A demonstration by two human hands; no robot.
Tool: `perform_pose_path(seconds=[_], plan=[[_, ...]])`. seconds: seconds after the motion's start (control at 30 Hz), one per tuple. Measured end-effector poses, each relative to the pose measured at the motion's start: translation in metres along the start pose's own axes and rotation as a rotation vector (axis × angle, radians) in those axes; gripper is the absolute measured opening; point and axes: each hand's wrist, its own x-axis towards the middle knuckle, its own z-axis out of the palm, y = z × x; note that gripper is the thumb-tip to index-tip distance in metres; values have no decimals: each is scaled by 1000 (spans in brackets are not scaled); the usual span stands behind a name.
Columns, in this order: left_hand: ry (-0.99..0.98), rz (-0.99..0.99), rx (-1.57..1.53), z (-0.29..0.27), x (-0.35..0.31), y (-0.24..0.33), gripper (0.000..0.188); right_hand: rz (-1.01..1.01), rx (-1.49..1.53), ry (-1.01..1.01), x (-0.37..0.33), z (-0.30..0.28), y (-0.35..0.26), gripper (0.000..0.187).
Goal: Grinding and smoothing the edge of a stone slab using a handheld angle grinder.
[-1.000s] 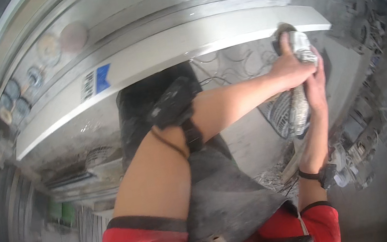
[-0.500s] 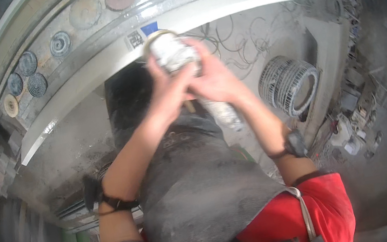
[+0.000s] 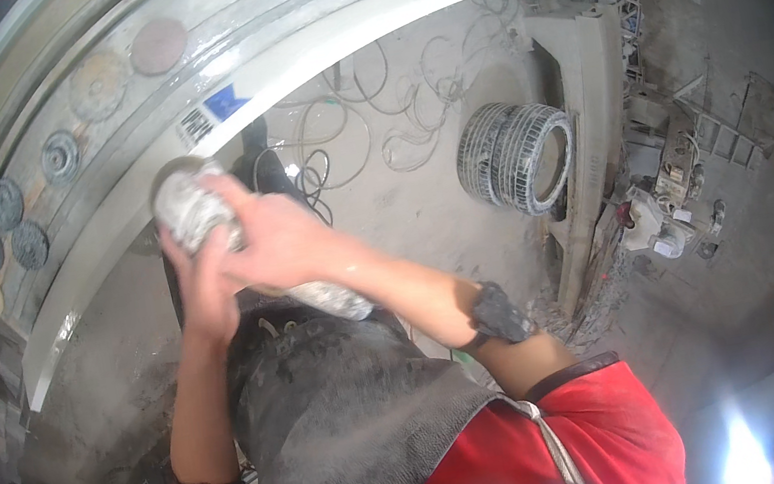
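Below the camera, a dark apron (image 3: pixel 345 421) is hanging over a red shirt (image 3: pixel 611 440), presumably keeping grit off it. Beyond it, the left hand (image 3: pixel 203 291) and right hand (image 3: pixel 271 245) are gripping a whitish tool (image 3: pixel 192 212), fingers closing around its body from either side, probably sharing its weight and keeping it from twisting. The tool's head is overlapping a white strip (image 3: pixel 355 39); blur is hiding whether they are touching. Past the strip, discs (image 3: pixel 29 244) are lying spread out, perhaps to stay within reach. Farther right, two tyres (image 3: pixel 495 159) are resting together on the floor (image 3: pixel 415 227).
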Motion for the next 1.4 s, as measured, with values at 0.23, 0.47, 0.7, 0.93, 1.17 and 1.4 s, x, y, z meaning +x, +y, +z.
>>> perform_pose_path(seconds=[0.23,0.47,0.7,0.93,1.17,1.4], plan=[[-198,-214,82,195,91,-41,101,189,7,244,-28,-167,103,87],[-362,-204,213,352,183,-90,116,262,83,535,-37,-305,186,72],[-421,-228,375,364,197,-81,122,161,243,558,-34,-318,211,71],[-297,-232,167,205,100,-45,116,98,-19,373,-32,-169,124,77],[-53,-118,-50,-9,-5,14,100,63,17,80,1,26,-2,91],[78,63,-93,-191,-86,37,80,-164,-74,-86,29,172,-98,86]])
